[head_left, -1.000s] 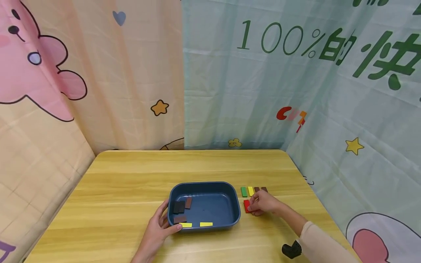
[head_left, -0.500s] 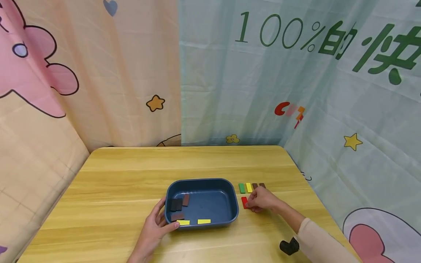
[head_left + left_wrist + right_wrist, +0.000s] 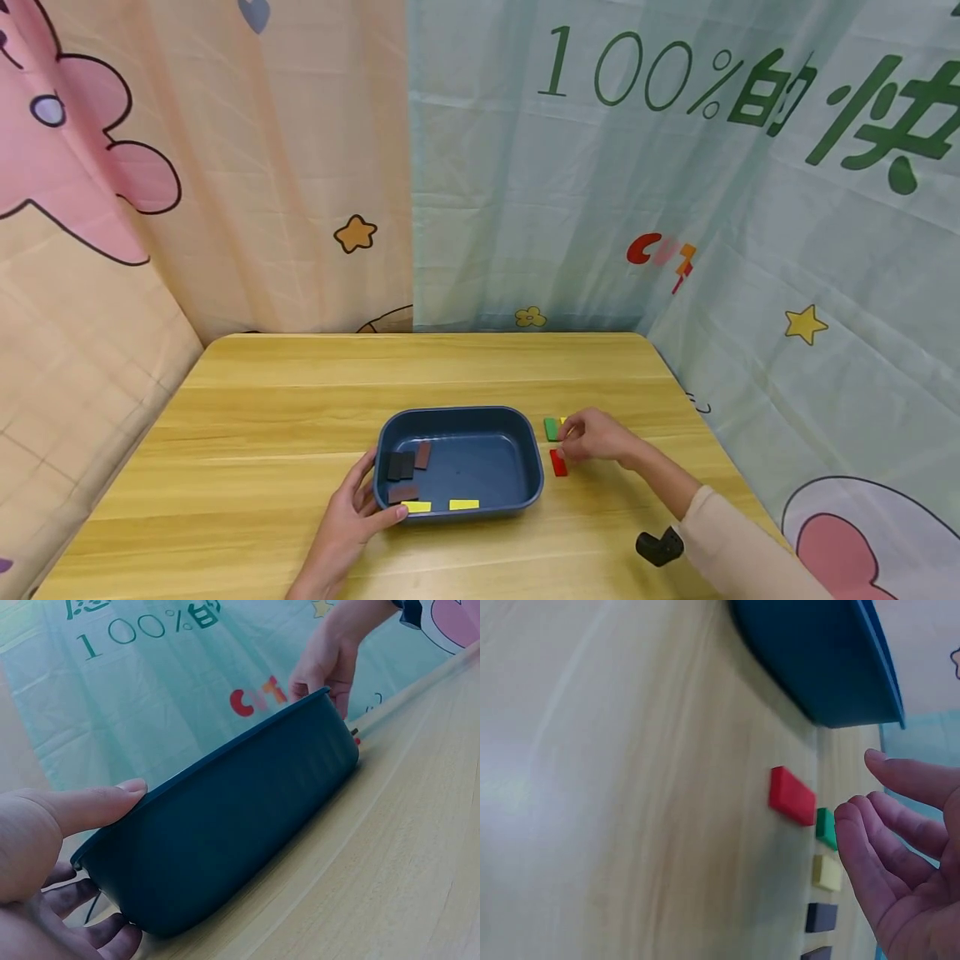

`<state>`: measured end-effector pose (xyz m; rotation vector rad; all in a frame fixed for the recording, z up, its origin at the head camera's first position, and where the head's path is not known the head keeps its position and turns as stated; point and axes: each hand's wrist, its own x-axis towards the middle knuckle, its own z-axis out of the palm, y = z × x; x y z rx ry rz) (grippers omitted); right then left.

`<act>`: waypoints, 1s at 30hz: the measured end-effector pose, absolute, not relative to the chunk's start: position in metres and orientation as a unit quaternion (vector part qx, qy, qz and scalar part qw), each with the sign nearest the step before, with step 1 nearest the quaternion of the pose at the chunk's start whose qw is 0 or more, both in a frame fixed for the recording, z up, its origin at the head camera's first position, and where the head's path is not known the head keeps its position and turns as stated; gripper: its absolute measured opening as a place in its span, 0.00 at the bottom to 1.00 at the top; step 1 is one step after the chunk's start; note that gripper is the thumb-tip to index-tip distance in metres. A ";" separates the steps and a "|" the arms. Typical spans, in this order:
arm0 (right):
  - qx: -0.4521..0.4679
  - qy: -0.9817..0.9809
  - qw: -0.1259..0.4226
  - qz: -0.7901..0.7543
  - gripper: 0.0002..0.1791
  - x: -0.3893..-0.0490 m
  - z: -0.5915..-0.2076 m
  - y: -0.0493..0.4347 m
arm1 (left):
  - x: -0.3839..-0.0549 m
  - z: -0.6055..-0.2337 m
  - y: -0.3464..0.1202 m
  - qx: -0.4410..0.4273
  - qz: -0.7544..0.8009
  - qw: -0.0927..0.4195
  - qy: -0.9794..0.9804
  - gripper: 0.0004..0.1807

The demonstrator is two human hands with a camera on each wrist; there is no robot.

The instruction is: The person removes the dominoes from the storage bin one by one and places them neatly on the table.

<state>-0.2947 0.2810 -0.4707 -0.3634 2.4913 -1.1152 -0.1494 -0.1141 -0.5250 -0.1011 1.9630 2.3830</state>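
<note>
My left hand (image 3: 341, 525) grips the near left corner of a blue plastic bin (image 3: 491, 467). Its thumb lies over the rim, and its fingers curl against the side in the left wrist view. My right hand (image 3: 597, 435) hovers just right of the bin with thumb and fingers apart and nothing between them. Below its fingertips, a red block (image 3: 558, 462) lies flat on the table. Beyond that sits a green block (image 3: 551, 429). A yellow block (image 3: 826, 872) and two dark brown blocks (image 3: 821, 917) continue the row in the right wrist view; the hand largely hides them from the head view.
Inside the bin, black blocks (image 3: 400, 465) and brown blocks (image 3: 423, 455) lie toward the left, and two yellow blocks (image 3: 463, 505) are along the front wall. A black bent object (image 3: 660, 547) shows beside the right forearm. Printed curtains (image 3: 487, 208) hang behind the wooden table (image 3: 262, 417).
My right hand has come away from the red block and shifted slightly toward the back row, covering more of it. The left hand keeps its grip on the bin. The head view tilted slightly.
</note>
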 end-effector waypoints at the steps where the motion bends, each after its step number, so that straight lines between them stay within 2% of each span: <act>1: -0.137 0.885 0.194 -0.401 0.11 -0.295 -0.468 0.280 | -0.149 -0.525 -0.114 -0.033 0.770 0.026 0.637 0.51; 15: -0.237 0.878 0.168 -0.381 0.11 -0.301 -0.432 0.241 | -0.150 -0.524 -0.113 -0.034 0.770 0.026 0.636 0.51; 20: -0.270 0.879 0.191 -0.343 0.13 -0.303 -0.424 0.219 | -0.151 -0.524 -0.112 -0.029 0.771 0.027 0.636 0.51; 30: -0.365 0.863 0.274 -0.218 0.18 -0.314 -0.407 0.165 | -0.151 -0.522 -0.114 -0.033 0.772 0.026 0.634 0.50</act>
